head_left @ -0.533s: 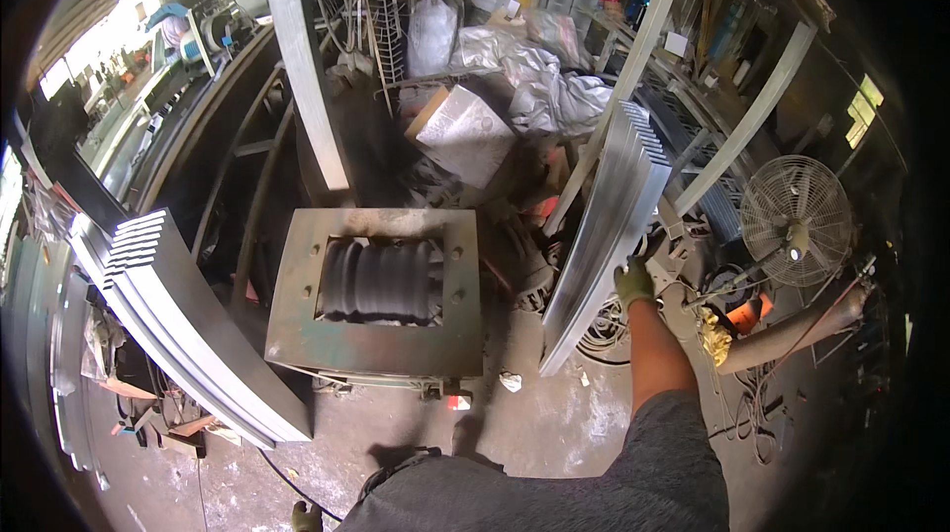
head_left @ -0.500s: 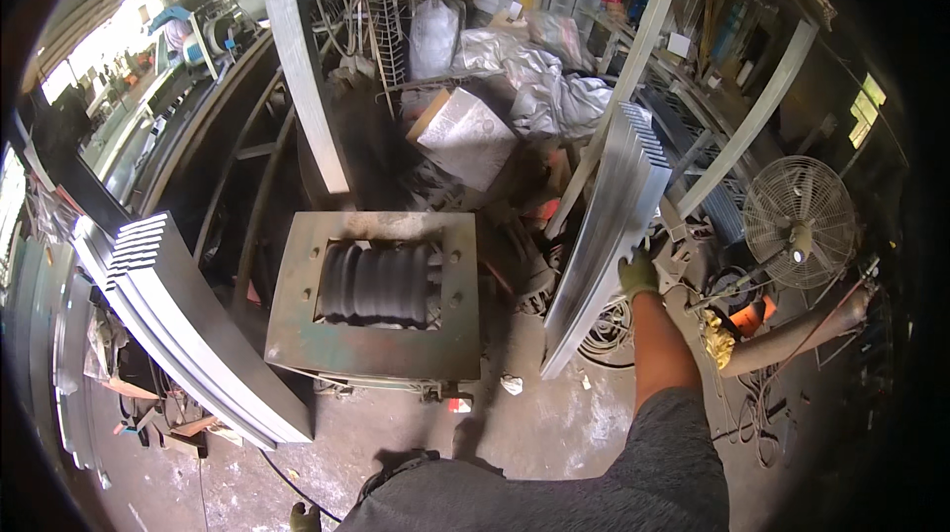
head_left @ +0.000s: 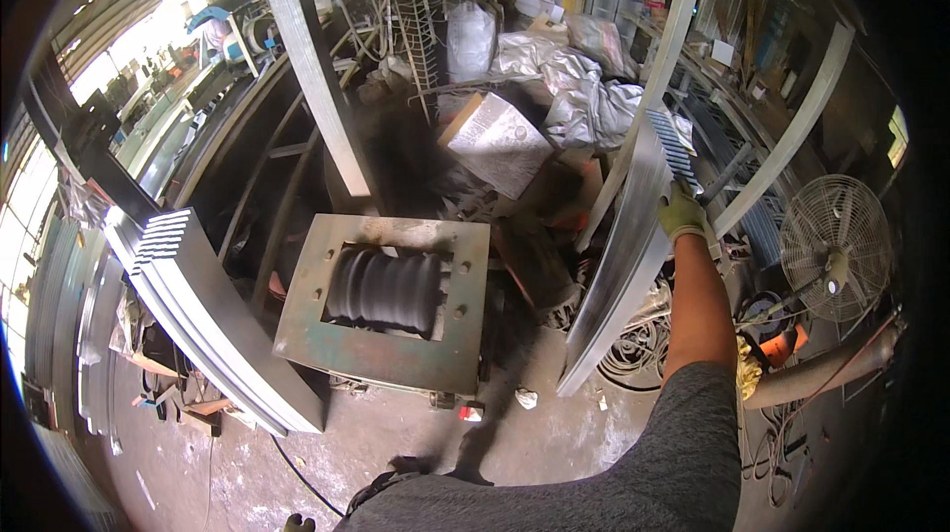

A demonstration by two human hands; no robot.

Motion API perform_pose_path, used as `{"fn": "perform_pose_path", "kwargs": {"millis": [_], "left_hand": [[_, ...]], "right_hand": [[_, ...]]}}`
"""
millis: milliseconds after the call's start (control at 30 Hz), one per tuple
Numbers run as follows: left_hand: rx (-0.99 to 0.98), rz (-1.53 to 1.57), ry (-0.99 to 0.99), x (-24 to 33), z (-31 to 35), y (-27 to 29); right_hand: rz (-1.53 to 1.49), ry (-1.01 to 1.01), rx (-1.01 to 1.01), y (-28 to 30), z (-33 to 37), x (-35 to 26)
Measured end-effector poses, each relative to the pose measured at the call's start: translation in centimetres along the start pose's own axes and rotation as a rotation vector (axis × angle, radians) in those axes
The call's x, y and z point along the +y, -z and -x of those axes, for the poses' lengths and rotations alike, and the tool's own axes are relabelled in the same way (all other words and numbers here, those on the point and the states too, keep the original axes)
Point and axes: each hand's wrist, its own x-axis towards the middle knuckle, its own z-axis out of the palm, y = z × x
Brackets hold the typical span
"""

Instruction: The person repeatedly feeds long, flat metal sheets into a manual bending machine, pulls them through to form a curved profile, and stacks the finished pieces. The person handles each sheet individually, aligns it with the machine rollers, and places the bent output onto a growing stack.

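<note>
My right hand point(head_left: 683, 210), in an olive-green work glove, reaches to the upper end of a leaning stack of long ribbed metal profiles point(head_left: 618, 265). It touches the stack's right side just below the slotted ends, fingers stretched upward. Only a gloved tip of my left hand point(head_left: 299, 524) shows at the lower edge, so its fingers are mostly cut off. Between the two stacks stands a heavy greenish metal machine point(head_left: 381, 359) with a black grooved roller point(head_left: 384, 287) set in its top opening. A second stack of bright metal profiles point(head_left: 223, 324) leans at the left.
A pedestal fan point(head_left: 834, 247) stands at the right beside a thick tube point(head_left: 821, 374) and coiled cables point(head_left: 633, 349). Behind the machine are upright metal posts point(head_left: 317, 77), a tilted carton point(head_left: 500, 141) and silvery sheeting point(head_left: 584, 101). A black cable point(head_left: 302, 478) crosses the floor.
My right hand has moved up along the right stack, from its middle to near its top end. The view has shifted slightly; both stacks and the machine stay in place.
</note>
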Motion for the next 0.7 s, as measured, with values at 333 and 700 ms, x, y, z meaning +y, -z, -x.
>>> {"fn": "perform_pose_path", "kwargs": {"millis": [333,700], "left_hand": [[-0.02,-0.01,-0.009,0.6,1.2,-0.2],[0.015,0.21,-0.177,3.3,0.1,-3.7]], "right_hand": [[0.195,0.035,-0.094,1.5,-1.6,-0.1],[0.173,0.064,0.247,6.1,5.1,-1.6]]}}
